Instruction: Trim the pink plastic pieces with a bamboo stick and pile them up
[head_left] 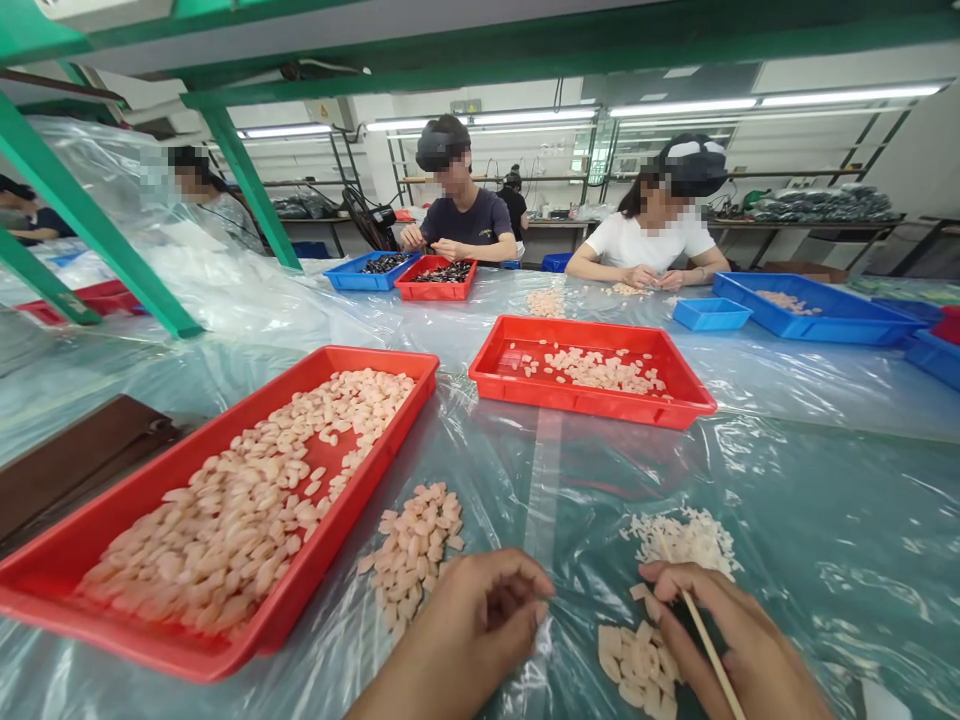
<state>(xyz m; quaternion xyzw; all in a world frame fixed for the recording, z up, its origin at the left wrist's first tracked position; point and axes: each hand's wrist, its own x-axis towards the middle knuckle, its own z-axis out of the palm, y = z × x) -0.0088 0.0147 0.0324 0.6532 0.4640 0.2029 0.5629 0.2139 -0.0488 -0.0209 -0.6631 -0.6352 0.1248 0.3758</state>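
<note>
My right hand (735, 630) is closed around a thin wooden stick (705, 640). At its thumb and fingertips shows a small pale beige piece (641, 592). Below those fingertips lies a pile of flat beige pieces (637, 670), and just beyond the hand is a heap of small white bits (686, 540). My left hand (480, 620) hovers with its fingers curled and its thumb and index tips close together; nothing shows between them. Partly hidden behind it is a loose pile of beige pieces (416, 545).
A long red tray (405, 420) full of beige pieces stands at left, beside a brown box (82, 460). Farther back is another red tray (585, 400) with pieces. Clear plastic sheeting covers the table. Across it, two people work by blue trays (817, 315). Green frame bars rise at left.
</note>
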